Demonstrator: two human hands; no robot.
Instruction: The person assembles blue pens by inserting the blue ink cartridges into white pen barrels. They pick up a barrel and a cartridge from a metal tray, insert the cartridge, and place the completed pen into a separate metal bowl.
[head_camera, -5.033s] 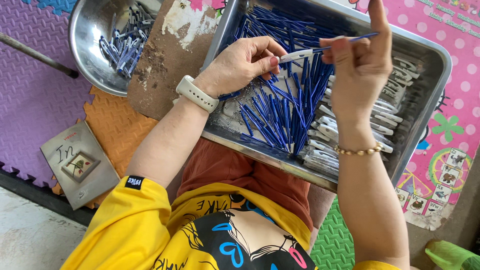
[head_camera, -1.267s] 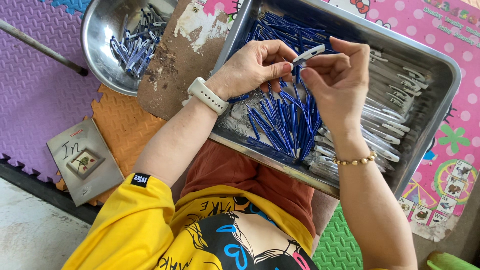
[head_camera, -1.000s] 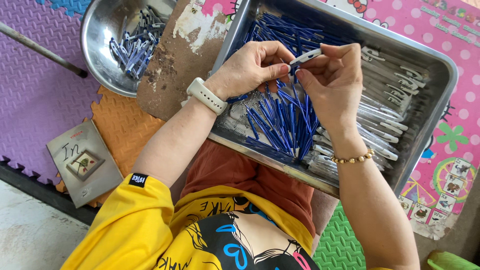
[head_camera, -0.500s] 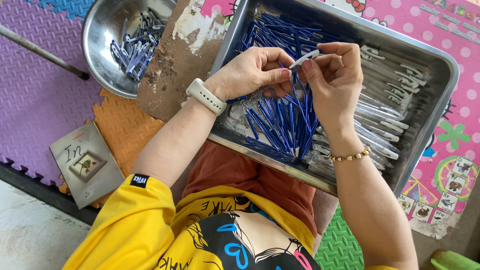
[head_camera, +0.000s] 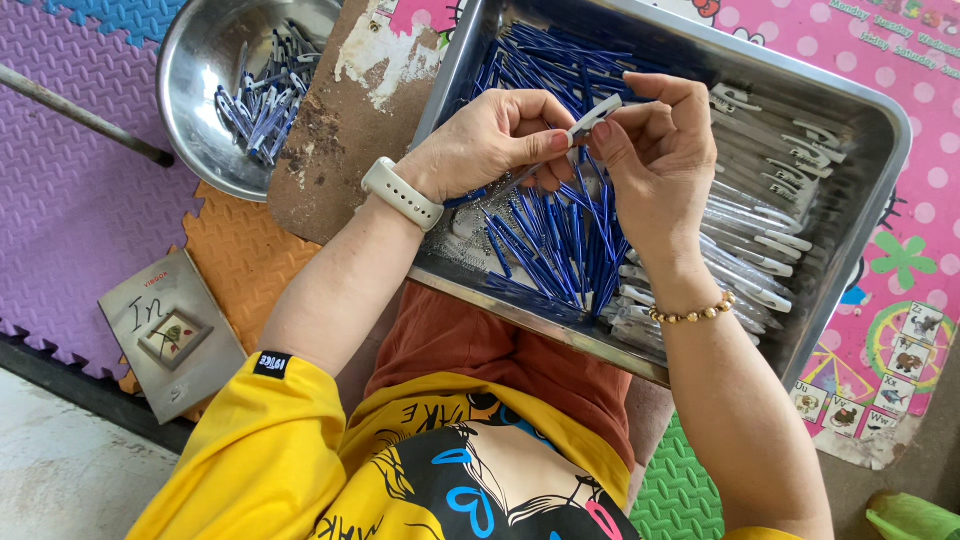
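Your left hand (head_camera: 495, 140) is pinching a white pen barrel (head_camera: 592, 113) between thumb and fingertips, fingers curled closed around it. Your right hand (head_camera: 660, 150) is gripping the other end of the same barrel, fingers bent tight, the two hands almost touching. Both are hovering over a steel tray (head_camera: 860, 210). Directly beneath the hands, loose blue refills (head_camera: 560, 245) are lying in a heap; past your right hand, white barrels (head_camera: 760, 215) are stacking up. Beyond your left wrist, a round steel bowl (head_camera: 195, 110) is holding more pen parts.
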